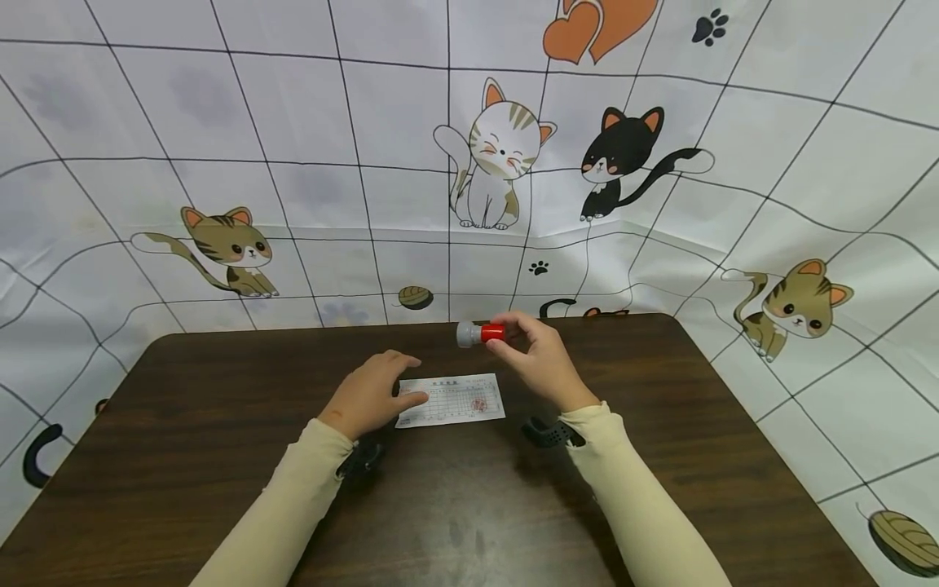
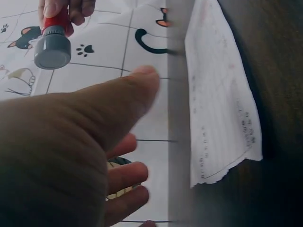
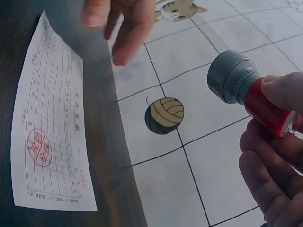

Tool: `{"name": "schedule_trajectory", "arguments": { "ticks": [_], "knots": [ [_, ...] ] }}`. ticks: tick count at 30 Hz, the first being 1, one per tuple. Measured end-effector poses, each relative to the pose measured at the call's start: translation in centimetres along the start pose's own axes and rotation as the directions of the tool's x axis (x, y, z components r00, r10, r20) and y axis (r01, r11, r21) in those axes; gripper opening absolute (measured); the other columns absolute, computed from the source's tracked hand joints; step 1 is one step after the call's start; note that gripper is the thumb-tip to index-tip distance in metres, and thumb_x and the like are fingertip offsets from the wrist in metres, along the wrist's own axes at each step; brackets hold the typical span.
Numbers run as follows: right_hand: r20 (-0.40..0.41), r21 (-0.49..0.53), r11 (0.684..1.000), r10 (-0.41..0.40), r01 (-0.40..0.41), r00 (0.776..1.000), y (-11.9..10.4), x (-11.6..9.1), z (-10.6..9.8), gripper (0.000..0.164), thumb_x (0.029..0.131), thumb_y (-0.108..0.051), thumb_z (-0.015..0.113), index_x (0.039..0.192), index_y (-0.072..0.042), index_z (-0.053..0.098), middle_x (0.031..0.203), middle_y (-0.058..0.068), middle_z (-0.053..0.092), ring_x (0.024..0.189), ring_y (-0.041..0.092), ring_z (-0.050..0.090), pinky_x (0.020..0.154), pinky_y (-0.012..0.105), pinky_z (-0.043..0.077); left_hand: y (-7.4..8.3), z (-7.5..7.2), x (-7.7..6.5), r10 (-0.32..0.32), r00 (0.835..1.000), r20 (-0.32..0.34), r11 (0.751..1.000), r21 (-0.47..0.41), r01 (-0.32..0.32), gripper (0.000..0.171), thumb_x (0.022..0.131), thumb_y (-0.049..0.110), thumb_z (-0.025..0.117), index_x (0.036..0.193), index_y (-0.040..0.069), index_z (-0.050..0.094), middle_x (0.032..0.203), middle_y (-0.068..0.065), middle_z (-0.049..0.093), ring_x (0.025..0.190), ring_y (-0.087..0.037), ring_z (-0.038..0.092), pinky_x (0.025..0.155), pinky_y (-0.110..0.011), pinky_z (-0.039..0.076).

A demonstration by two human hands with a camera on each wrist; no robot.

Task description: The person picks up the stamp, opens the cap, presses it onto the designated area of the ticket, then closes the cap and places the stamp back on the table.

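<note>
My right hand (image 1: 541, 359) pinches a round stamp (image 3: 267, 106) with a red body and a wide grey cap, holding it above the far part of the table. The grey end points left, toward my other hand. A printed paper form (image 1: 453, 401) lies on the table below and between the hands. It bears a red round stamp mark (image 3: 40, 147). My left hand (image 1: 374, 393) hovers by the form's left edge, thumb and fingers spread apart, with nothing in them. In the left wrist view the stamp shows beyond the left thumb (image 2: 123, 97).
The dark wooden table (image 1: 220, 456) has rounded far corners. Behind it hangs a white sheet (image 1: 315, 196) with black grid lines and cartoon cats. Both wrists carry dark bands, the right one (image 1: 546, 432) near the form's right side.
</note>
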State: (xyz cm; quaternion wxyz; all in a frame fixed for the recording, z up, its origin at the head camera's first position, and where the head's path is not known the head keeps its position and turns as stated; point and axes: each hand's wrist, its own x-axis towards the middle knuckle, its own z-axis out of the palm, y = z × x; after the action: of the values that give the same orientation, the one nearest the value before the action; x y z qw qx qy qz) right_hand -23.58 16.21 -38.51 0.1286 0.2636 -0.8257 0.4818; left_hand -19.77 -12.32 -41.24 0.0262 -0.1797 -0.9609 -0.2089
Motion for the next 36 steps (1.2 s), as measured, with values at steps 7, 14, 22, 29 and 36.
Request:
{"name": "schedule_trajectory", "arguments": {
  "ticks": [7,14,22,29,36],
  "knots": [
    [0.000,-0.028,0.999,0.031,-0.031,1.000,1.3,-0.1,0.2,0.029,0.094,-0.011,0.078,0.121,-0.005,0.070,0.100,0.007,0.072,0.085,0.019,0.067,0.078,0.029,0.056,-0.2,0.9,0.0,-0.002,0.998,0.059,1.000,0.008,0.001,0.055,0.090,0.040,0.081,0.133,0.009,0.068,0.131,-0.011,0.065,0.120,-0.032,0.062,0.100,-0.053,0.052],
    [-0.008,-0.042,0.995,0.087,-0.088,0.996,2.1,-0.2,-0.4,0.033,0.094,-0.011,0.077,0.125,-0.001,0.069,0.104,0.009,0.072,0.089,0.021,0.067,0.081,0.029,0.057,-0.1,1.4,0.1,0.001,0.998,0.066,0.999,0.037,-0.003,0.055,0.086,0.042,0.084,0.129,0.008,0.071,0.126,-0.011,0.067,0.114,-0.030,0.065,0.098,-0.051,0.053],
    [-0.024,-0.092,0.987,0.128,-0.130,0.991,2.5,0.2,-1.7,0.030,0.096,-0.013,0.076,0.124,-0.005,0.069,0.102,0.009,0.072,0.087,0.021,0.066,0.080,0.030,0.055,0.0,1.8,0.0,0.003,0.997,0.076,0.999,0.051,-0.007,0.048,0.085,0.040,0.086,0.122,0.012,0.075,0.124,-0.010,0.067,0.111,-0.029,0.065,0.096,-0.049,0.054],
    [-0.029,-0.113,0.980,0.161,-0.163,0.987,3.5,0.3,-2.6,0.033,0.097,-0.013,0.075,0.126,-0.002,0.067,0.105,0.013,0.071,0.090,0.023,0.066,0.083,0.033,0.056,0.1,2.1,-0.2,-0.005,0.998,0.068,0.999,0.053,0.001,0.044,0.083,0.038,0.088,0.116,0.011,0.078,0.120,-0.009,0.067,0.108,-0.028,0.063,0.094,-0.048,0.054],
    [-0.039,-0.145,0.971,0.184,-0.188,0.982,4.6,0.4,-3.6,0.035,0.097,-0.014,0.074,0.129,-0.001,0.065,0.111,0.016,0.070,0.097,0.027,0.067,0.091,0.043,0.057,0.1,2.2,-0.2,-0.005,0.997,0.071,0.998,0.056,0.001,0.042,0.083,0.038,0.088,0.115,0.012,0.079,0.120,-0.009,0.067,0.110,-0.029,0.063,0.095,-0.049,0.054]
  ]
}}
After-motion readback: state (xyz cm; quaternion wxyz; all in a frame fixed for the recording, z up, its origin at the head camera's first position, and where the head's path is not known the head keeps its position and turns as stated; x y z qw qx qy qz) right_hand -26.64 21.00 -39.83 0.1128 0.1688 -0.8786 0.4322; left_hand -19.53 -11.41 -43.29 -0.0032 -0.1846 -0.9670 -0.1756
